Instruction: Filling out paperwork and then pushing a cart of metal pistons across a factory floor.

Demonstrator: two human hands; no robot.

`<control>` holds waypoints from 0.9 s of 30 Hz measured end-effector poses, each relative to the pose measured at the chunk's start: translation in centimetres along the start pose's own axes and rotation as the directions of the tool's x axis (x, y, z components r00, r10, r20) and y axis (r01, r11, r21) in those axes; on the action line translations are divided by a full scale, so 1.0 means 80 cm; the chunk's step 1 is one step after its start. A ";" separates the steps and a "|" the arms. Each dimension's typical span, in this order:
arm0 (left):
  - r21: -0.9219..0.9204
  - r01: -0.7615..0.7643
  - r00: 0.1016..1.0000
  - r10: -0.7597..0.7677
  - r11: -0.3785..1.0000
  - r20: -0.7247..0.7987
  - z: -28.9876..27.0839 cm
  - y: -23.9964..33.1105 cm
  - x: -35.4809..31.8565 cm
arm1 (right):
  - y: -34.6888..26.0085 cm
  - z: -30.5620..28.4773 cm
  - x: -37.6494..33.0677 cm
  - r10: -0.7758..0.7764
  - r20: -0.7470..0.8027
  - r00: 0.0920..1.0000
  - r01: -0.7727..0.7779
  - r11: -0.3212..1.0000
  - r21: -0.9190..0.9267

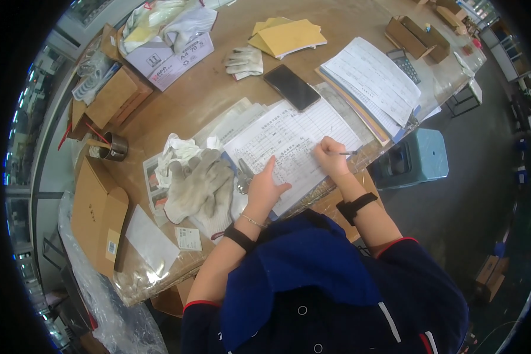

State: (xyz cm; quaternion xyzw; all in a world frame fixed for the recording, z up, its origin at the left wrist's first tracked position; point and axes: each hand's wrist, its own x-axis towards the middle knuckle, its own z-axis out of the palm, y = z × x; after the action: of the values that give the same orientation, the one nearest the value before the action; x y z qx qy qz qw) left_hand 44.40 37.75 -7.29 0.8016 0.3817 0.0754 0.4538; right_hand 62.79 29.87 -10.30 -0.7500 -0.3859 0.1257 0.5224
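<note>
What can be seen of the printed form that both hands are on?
The printed form is a white paper sheet ruled into a table of small rows and columns, lying flat and skewed on the brown table, atop other loose papers. The left hand presses flat on its near edge; the right hand rests on its right side holding a pen tip-down on it. A black phone lies just beyond its far edge.

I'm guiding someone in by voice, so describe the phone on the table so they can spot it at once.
Start at the brown worktable and find the printed form that the right hand is writing on with a pen. Just beyond that sheet's far edge lies the phone, flat with its screen dark. It is the only glossy black slab among pale papers, with a white work glove to its left.
</note>
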 end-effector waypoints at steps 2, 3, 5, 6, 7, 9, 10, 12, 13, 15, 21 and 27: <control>-0.003 0.001 1.000 -0.001 1.000 0.001 0.002 -0.003 -0.001 | 0.001 -0.001 0.000 0.005 0.020 1.000 -0.005 1.000 -0.006; 0.013 -0.029 0.999 0.030 0.999 -0.022 0.005 -0.008 -0.001 | 0.002 -0.001 0.000 0.004 0.020 1.000 -0.004 1.000 -0.005; 0.029 -0.061 0.997 0.062 0.998 -0.043 0.005 -0.009 0.000 | 0.003 0.000 0.000 -0.027 -0.006 1.000 0.027 1.000 0.001; 0.031 -0.053 0.998 0.054 0.998 -0.037 0.006 -0.009 0.001 | 0.004 0.000 0.001 -0.027 -0.006 1.000 0.027 1.000 0.000; 0.034 -0.044 0.998 0.045 0.998 -0.032 0.006 -0.009 0.001 | 0.004 0.000 0.001 -0.028 -0.009 1.000 0.028 1.000 -0.013; 0.032 -0.054 0.998 0.055 0.998 -0.040 0.007 -0.013 0.002 | 0.004 0.000 0.001 -0.031 -0.011 0.999 0.031 0.999 -0.026; 0.030 -0.066 0.997 0.068 0.997 -0.044 0.007 -0.012 0.002 | 0.003 -0.001 0.001 -0.020 -0.015 1.000 0.020 1.000 -0.019; 0.024 -0.066 0.997 0.067 0.998 -0.042 0.007 -0.010 0.002 | 0.011 0.000 0.003 -0.012 -0.021 1.000 0.011 1.000 -0.014; 0.017 -0.064 0.997 0.065 0.998 -0.041 0.006 -0.008 0.002 | 0.016 0.004 0.007 0.027 -0.082 0.996 -0.018 0.994 0.112; -0.028 -0.033 0.999 0.032 0.999 -0.015 0.006 -0.011 0.001 | 0.025 -0.003 0.010 0.067 -0.142 0.988 -0.031 0.971 0.238; -0.187 0.058 0.996 -0.043 0.981 0.083 -0.036 -0.006 -0.024 | -0.024 -0.032 0.010 0.353 0.054 0.934 -0.334 0.810 0.483; -0.513 -0.040 0.999 0.040 0.857 -0.011 -0.061 -0.015 -0.074 | -0.058 -0.027 -0.016 0.284 0.397 0.873 -0.460 0.749 0.477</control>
State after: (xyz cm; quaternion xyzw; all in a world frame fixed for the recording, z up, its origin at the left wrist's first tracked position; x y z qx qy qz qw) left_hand 37.34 37.36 -4.07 0.6598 0.3310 0.1838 0.6491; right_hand 61.10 28.22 -5.59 -0.5986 -0.2472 0.4472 0.6169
